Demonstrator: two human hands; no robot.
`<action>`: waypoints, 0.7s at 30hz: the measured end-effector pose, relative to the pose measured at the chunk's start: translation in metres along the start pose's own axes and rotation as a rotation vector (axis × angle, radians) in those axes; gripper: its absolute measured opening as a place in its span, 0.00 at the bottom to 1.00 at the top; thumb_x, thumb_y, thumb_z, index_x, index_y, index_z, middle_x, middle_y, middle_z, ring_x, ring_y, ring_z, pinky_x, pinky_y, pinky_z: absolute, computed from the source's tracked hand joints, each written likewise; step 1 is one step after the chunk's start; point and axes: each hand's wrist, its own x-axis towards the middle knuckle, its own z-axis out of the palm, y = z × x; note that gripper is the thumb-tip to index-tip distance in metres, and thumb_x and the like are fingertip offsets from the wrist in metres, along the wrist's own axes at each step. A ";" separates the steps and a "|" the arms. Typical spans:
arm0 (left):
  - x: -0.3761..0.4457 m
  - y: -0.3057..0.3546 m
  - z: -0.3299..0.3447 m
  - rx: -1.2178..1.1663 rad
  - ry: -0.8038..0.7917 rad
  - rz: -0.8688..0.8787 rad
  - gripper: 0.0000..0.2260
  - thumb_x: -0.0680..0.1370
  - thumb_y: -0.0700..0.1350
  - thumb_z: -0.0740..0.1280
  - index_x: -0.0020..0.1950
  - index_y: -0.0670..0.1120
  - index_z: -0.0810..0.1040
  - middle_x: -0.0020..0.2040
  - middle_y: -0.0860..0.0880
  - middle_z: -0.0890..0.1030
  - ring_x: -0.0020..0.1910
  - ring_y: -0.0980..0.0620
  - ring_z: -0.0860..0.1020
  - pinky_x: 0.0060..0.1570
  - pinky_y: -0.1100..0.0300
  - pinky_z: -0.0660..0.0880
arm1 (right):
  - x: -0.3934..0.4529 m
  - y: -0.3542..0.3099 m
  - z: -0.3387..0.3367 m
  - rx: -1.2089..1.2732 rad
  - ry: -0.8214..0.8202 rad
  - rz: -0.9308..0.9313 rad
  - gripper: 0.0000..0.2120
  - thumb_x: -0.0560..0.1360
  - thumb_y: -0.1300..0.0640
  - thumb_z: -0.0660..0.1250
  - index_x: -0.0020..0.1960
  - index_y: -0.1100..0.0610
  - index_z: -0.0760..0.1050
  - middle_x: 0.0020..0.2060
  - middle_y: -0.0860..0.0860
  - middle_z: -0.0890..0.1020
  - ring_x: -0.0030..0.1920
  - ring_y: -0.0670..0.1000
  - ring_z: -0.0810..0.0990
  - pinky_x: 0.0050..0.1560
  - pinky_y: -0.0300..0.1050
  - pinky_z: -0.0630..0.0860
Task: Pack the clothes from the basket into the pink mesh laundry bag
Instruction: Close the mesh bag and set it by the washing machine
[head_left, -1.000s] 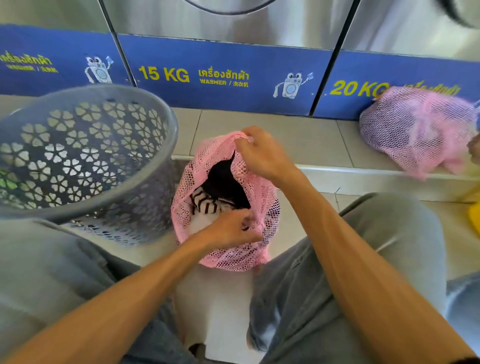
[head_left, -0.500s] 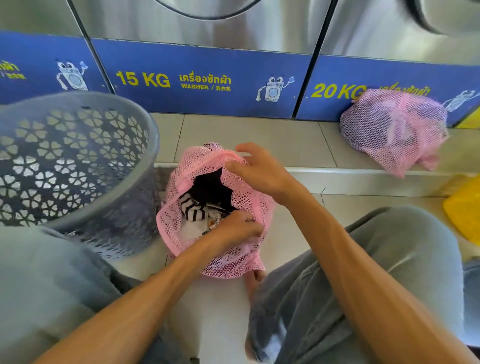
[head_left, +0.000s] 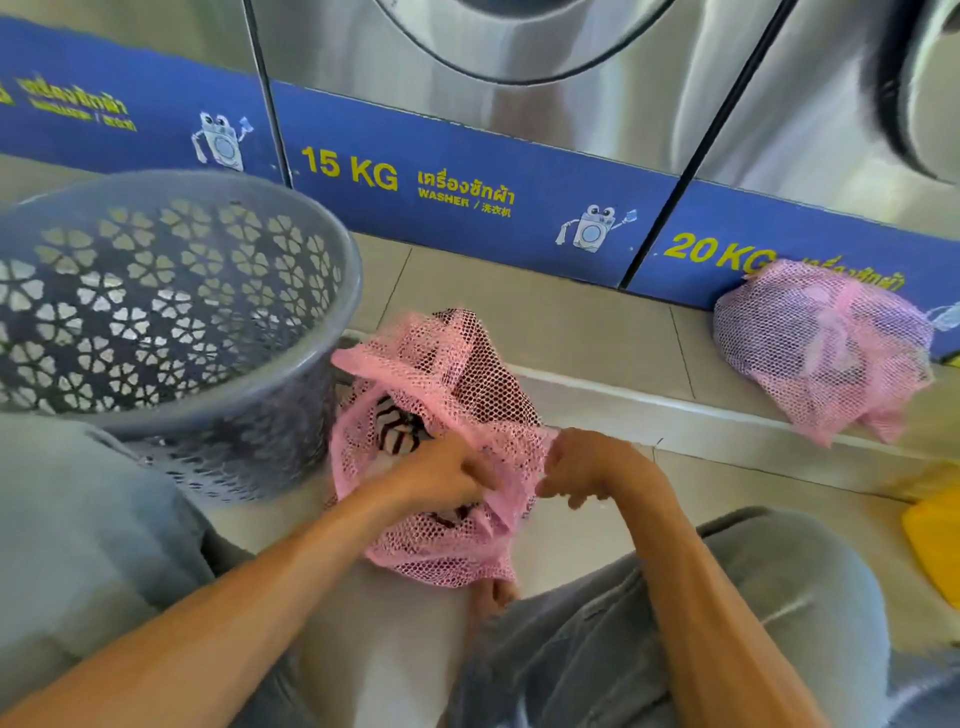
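Note:
The pink mesh laundry bag (head_left: 441, 395) stands on the tiled floor between my knees, with black and striped clothes (head_left: 397, 423) showing through its mouth. My left hand (head_left: 441, 475) grips the near edge of the bag's opening. My right hand (head_left: 587, 465) pinches the pink mesh at the bag's right edge, fingers curled. The grey plastic basket (head_left: 291, 395) with flower-shaped holes leans at the left, touching the bag; no clothes are plainly visible inside it.
A second, filled and tied pink mesh bag (head_left: 821, 348) lies on the raised tiled step at the right. Steel washers with blue panels (head_left: 457, 182) line the back. A yellow object (head_left: 935, 540) sits at the right edge. My knees flank the bag.
My right hand came down from the top rim of the bag to its right edge near my left hand. The bag's mouth has narrowed. The camera view tilted.

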 end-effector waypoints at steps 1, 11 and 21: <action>0.000 -0.002 0.012 0.045 -0.022 0.021 0.11 0.75 0.42 0.69 0.56 0.48 0.83 0.49 0.53 0.84 0.48 0.55 0.81 0.46 0.64 0.77 | 0.000 -0.001 0.003 0.017 -0.084 0.006 0.16 0.77 0.55 0.72 0.61 0.57 0.75 0.57 0.52 0.83 0.46 0.51 0.85 0.41 0.43 0.82; 0.021 -0.039 0.074 0.298 -0.176 -0.066 0.11 0.73 0.47 0.71 0.54 0.50 0.75 0.49 0.51 0.80 0.48 0.51 0.78 0.47 0.59 0.77 | 0.023 0.009 0.038 0.036 -0.188 0.034 0.20 0.80 0.63 0.66 0.72 0.57 0.71 0.61 0.56 0.82 0.46 0.52 0.86 0.41 0.47 0.83; 0.010 -0.006 0.026 -0.151 0.040 0.023 0.09 0.73 0.49 0.73 0.52 0.55 0.81 0.47 0.56 0.82 0.47 0.55 0.80 0.51 0.55 0.79 | 0.031 0.011 0.036 0.350 -0.245 -0.108 0.12 0.79 0.57 0.68 0.61 0.59 0.79 0.51 0.53 0.87 0.49 0.53 0.88 0.54 0.51 0.83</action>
